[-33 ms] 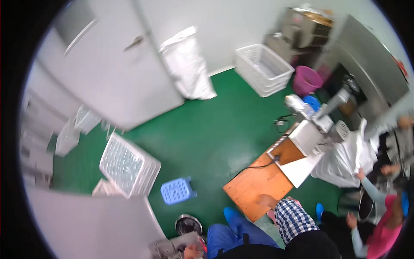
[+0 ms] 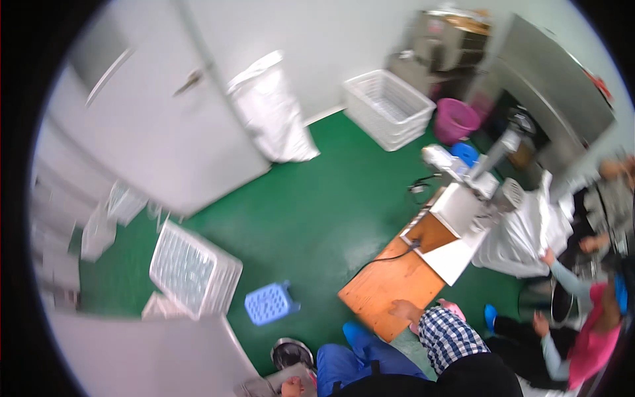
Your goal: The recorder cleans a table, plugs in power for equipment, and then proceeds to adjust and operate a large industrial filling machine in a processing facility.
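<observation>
My right hand (image 2: 405, 309), in a blue and white checked sleeve (image 2: 453, 336), lies over the near left part of an orange wooden tabletop (image 2: 383, 291) with its fingers stretched out. Nothing shows in its grasp. A pink thing (image 2: 451, 308), mostly hidden by the sleeve, is beside that arm. At the lower edge is my left hand (image 2: 291, 387), partly cut off, its fingers seemingly curled. Next to it lies a grey cloth-like thing (image 2: 264, 386); what the fingers hold, if anything, is hidden. A round metal pan or bowl (image 2: 291, 354) is just beyond.
A blue plastic stool (image 2: 270, 304) stands on the green floor. Stacked white crates (image 2: 228, 274) are at left, another crate stack (image 2: 390, 109) at the far wall near a pink bucket (image 2: 456, 121). A co-worker in pink (image 2: 595, 337) sits at right beside a white sack (image 2: 522, 231).
The whole scene has shifted left, and its left side also lower, as my head turned. My right hand stays over the tabletop. My left hand stays near the lower edge.
</observation>
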The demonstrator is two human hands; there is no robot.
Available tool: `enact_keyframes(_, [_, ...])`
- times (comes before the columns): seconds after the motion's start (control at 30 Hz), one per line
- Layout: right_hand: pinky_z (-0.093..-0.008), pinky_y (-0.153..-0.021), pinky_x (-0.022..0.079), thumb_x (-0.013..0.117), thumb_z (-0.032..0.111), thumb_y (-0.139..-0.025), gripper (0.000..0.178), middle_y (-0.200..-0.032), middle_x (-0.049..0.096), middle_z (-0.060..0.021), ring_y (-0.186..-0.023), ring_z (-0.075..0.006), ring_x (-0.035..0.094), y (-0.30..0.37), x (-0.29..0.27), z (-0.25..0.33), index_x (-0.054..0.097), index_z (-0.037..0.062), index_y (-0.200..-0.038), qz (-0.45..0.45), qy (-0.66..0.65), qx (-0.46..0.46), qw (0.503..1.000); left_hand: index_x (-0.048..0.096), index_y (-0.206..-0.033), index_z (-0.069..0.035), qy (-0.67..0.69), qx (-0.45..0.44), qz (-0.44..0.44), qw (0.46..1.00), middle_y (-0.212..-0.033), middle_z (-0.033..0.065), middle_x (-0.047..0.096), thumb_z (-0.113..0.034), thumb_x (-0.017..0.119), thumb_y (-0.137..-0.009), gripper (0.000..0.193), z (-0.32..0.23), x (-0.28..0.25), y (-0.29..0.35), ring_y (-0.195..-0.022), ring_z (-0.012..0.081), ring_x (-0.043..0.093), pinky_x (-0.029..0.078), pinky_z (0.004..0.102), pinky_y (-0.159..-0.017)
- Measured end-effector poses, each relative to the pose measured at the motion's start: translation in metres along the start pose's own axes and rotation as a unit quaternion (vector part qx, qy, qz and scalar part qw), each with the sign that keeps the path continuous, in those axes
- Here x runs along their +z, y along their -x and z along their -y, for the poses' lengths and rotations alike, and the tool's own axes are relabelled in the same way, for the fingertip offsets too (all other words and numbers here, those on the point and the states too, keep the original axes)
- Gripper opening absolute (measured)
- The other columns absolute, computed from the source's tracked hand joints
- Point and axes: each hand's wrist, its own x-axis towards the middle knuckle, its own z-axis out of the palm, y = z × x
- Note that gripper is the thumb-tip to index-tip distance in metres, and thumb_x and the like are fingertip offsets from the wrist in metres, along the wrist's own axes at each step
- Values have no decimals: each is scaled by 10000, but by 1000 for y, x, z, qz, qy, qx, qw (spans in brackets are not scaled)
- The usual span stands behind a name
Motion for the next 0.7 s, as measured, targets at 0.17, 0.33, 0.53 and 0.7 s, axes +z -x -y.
enact_keyframes(0.17, [-374,-723,482,486,221,-786,271,-906,626,-151,-824,-300,600,9,-87,84,614,114,-1000,-81,-257,316,910,563,-843,-22,-159,233,10,959,-648,74,546,-174,500,-870,166,-191,-22,-37,-560,187,476,412,349,-550])
enact_keyframes(0.33, [-383,-717,478,507,269,-771,282,-879,628,-165,-843,-301,601,25,-95,126,605,83,-957,-74,-330,511,791,568,-846,-38,-314,487,92,810,-632,98,557,-160,561,-810,127,-243,-87,-205,-537,246,496,430,380,-533])
enact_keyframes(0.53, [-383,-721,477,533,346,-785,294,-867,638,-141,-835,-278,611,14,-88,177,625,89,-894,-148,-402,573,699,572,-847,-38,-541,686,84,478,-628,110,563,-192,603,-781,170,-384,-89,-296,-547,268,518,441,394,-543])
enact_keyframes(0.7, [-375,-691,482,534,358,-795,305,-833,644,-129,-789,-263,622,-3,-76,181,630,84,-891,-272,-420,631,593,547,-948,42,-240,245,178,923,-707,123,602,-160,500,-866,223,-485,13,-313,-573,182,592,518,313,-527])
